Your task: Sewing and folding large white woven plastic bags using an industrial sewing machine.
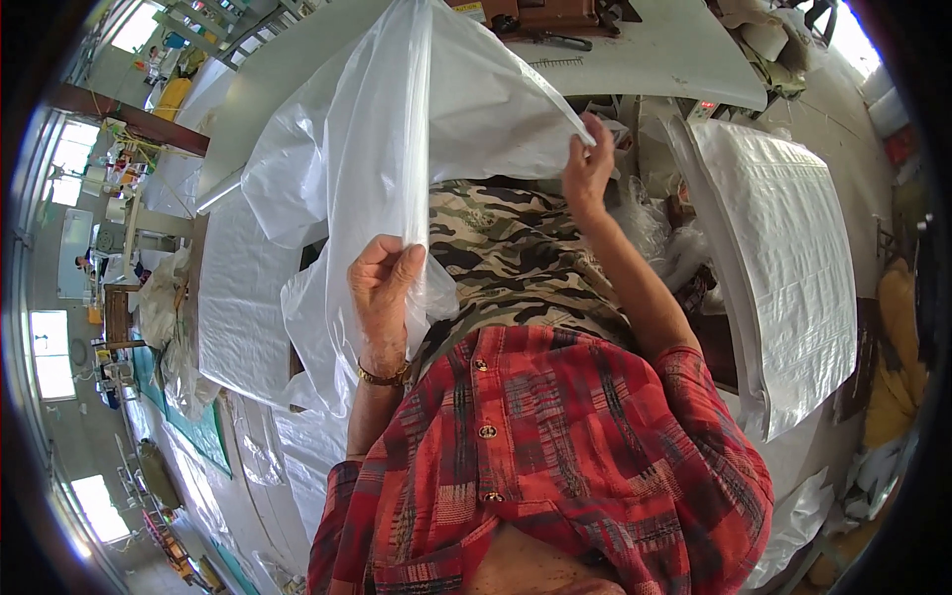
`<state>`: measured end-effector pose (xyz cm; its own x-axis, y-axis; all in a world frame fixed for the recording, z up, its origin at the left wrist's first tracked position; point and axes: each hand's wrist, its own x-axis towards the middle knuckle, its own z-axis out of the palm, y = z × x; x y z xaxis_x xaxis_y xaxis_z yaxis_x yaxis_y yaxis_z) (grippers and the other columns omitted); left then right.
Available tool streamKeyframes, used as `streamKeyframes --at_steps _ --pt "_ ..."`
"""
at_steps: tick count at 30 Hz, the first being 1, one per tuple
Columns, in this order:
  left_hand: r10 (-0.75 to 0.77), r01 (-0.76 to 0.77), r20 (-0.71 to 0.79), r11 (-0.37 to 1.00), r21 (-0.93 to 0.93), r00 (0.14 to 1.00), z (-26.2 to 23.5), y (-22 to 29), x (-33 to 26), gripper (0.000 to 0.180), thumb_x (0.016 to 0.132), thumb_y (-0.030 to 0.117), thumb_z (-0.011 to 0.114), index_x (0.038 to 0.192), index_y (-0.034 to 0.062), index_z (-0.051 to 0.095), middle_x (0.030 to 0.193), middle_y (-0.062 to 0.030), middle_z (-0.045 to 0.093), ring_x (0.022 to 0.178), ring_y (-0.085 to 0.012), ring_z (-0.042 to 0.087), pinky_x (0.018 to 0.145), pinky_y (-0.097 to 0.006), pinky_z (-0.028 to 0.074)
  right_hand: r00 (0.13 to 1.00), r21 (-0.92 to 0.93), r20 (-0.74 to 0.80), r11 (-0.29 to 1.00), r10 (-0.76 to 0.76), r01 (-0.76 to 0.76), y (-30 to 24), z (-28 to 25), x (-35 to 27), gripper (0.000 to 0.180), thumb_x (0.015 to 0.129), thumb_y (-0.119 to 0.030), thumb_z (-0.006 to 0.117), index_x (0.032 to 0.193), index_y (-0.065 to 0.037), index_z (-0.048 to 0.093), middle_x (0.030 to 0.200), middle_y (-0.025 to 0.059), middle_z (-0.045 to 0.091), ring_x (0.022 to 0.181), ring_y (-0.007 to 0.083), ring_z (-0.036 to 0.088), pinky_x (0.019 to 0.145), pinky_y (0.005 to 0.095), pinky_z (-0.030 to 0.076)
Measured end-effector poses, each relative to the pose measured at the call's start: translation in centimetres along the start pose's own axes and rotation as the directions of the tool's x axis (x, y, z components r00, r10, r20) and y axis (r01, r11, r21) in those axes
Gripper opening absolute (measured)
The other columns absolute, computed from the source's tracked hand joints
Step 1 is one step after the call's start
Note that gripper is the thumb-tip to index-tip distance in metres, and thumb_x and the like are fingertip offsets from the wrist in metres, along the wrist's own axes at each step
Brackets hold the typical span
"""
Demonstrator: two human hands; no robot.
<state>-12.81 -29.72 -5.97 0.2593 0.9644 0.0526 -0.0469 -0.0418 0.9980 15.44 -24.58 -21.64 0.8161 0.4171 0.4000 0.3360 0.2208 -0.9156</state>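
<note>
A large translucent white plastic sheet (372,129) spreads from the table over my lap, with a folded edge running straight down its middle. My left hand (385,283) pinches that edge near its lower end, thumb against the fingers. Further off to the right, my right hand (589,164) grips the sheet's far right corner between thumb and fingers. Between the two hands the sheet is lifted and slopes toward the table. Loose folds of it hang down to the left of my left hand.
A grey worktable (654,50) lies ahead, bearing a brown sewing machine (540,18) and a dark hand tool (562,41). At my right stands a stack of white plastic sheets (783,268); more white sheeting (238,297) lies at left. Clear plastic scraps (645,223) sit beside my right forearm.
</note>
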Motion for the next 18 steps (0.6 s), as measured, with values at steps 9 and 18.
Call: streamKeyframes --at_steps 9,18 --pt "-0.019 0.019 0.004 0.999 -0.044 1.000 -0.5 -0.8 0.3 0.011 0.087 0.010 0.071 0.084 0.0036 0.062 0.074 0.0063 0.059 0.066 -0.0010 0.049 0.060 -0.016 0.037 0.337 -0.157 0.907 0.947 0.251 -0.281 -2.5 -3.5 5.9 0.042 0.089 -0.027 0.062 0.118 0.004 0.061 0.101 0.0057 0.066 0.100 0.0145 0.057 0.094 0.0292 0.043" --pt "-0.043 0.044 0.056 0.998 -0.033 0.998 0.5 -0.6 0.6 0.010 0.086 0.006 0.071 0.083 0.0036 0.061 0.074 0.0064 0.058 0.066 -0.0006 0.049 0.059 -0.016 0.037 0.202 0.063 0.974 0.737 0.102 -0.673 -5.8 -1.8 0.7 0.033 0.094 -0.037 0.061 0.080 -0.006 0.062 0.071 -0.0031 0.058 0.068 0.0074 0.054 0.066 0.0230 0.045"
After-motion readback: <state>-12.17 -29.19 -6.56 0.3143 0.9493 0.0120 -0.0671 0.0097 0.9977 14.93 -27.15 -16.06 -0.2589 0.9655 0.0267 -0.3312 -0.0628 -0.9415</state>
